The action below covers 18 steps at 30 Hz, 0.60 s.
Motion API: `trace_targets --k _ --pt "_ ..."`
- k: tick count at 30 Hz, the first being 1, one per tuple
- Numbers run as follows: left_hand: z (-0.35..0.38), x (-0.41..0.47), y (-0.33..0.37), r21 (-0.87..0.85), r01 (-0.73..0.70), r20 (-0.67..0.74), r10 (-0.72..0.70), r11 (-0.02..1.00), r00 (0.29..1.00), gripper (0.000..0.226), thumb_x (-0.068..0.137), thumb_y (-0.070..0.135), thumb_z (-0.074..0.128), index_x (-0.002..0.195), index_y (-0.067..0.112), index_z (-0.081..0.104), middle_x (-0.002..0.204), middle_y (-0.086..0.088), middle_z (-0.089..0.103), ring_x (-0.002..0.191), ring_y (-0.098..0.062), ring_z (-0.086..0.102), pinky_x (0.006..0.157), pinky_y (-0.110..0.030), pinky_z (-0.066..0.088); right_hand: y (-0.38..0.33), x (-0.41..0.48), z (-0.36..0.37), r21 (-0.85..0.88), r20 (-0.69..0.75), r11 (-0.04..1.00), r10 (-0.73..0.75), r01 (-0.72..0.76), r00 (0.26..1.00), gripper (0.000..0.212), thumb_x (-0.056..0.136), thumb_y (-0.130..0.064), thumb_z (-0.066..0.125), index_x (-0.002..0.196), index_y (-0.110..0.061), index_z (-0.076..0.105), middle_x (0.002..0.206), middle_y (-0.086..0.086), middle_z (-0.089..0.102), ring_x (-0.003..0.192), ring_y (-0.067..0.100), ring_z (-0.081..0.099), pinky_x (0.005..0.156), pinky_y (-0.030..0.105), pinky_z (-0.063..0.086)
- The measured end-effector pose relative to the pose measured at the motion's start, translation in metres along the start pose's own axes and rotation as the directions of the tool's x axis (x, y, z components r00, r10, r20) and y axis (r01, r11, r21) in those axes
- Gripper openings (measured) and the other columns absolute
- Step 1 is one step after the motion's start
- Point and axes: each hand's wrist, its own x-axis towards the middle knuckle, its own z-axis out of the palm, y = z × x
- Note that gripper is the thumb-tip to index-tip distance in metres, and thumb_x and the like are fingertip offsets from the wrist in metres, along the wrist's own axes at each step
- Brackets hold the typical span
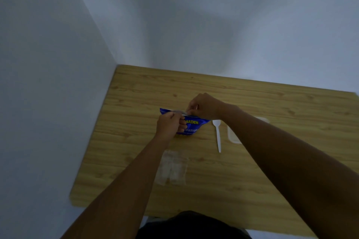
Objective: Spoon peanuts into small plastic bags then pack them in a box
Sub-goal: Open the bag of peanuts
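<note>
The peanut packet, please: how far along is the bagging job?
Nothing looks done yet. The left hand and right hand pinch the peanut packet at its top, apparently opening it. Left: the spoon lies unused, the small bags lie flat and empty, the box holds no visible bag.
</note>
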Motion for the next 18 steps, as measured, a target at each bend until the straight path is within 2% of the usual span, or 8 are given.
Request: trace_targets --k 4,8,11,15,18 --pt "-0.001 -0.003 0.001 0.009 0.003 -0.001 -0.003 1.0 1.0 0.026 0.096 0.01 0.05 0.079 0.0 0.067 0.068 -0.011 0.069 0.063 -0.022 0.067 0.057 -0.029 0.053 -0.002 0.0 -0.001 -0.054 -0.03 0.997 -0.052 0.05 0.998 0.02 0.096 -0.023 0.063 0.101 -0.009 0.077 0.096 0.002 0.074 0.083 0.007 0.059 0.065 0.013 0.04" --pt "-0.003 -0.009 0.0 0.086 -0.052 -0.012 0.054 0.995 0.998 0.033 0.099 0.015 0.051 0.074 0.0 0.065 0.064 -0.011 0.067 0.053 -0.015 0.063 0.05 -0.024 0.049 0.001 0.004 0.002 -0.105 -0.093 0.994 -0.041 0.032 0.995 0.018 0.094 -0.022 0.062 0.094 -0.01 0.076 0.091 0.004 0.073 0.079 0.014 0.061 0.072 0.029 0.048" --pt "-0.005 -0.018 0.0 0.126 -0.08 -0.02 0.083 0.989 0.996 0.037 0.097 0.018 0.055 0.066 0.0 0.066 0.059 -0.013 0.067 0.047 -0.016 0.062 0.045 -0.024 0.045 0.007 0.011 -0.004 -0.147 -0.167 0.989 -0.022 -0.003 0.986 0.018 0.093 -0.022 0.061 0.091 -0.01 0.075 0.089 0.006 0.073 0.081 0.021 0.063 0.071 0.031 0.046" --pt "-0.013 -0.029 0.004 0.104 0.001 0.013 -0.003 0.995 1.0 0.037 0.092 0.02 0.058 0.06 0.002 0.065 0.058 -0.016 0.067 0.045 -0.021 0.06 0.041 -0.022 0.043 0.012 0.019 -0.016 -0.179 -0.278 0.983 -0.023 -0.028 0.96 0.019 0.092 -0.019 0.057 0.09 -0.01 0.073 0.091 0.008 0.072 0.086 0.027 0.064 0.073 0.034 0.048" --pt "-0.017 -0.031 0.008 0.1 0.076 0.072 -0.083 0.992 0.994 0.032 0.087 0.017 0.057 0.059 0.002 0.064 0.058 -0.018 0.067 0.044 -0.023 0.061 0.043 -0.023 0.044 0.009 0.022 -0.011 -0.225 -0.297 0.974 -0.055 -0.014 0.953 0.02 0.093 -0.018 0.056 0.094 -0.008 0.074 0.095 0.01 0.07 0.089 0.028 0.063 0.077 0.041 0.052"
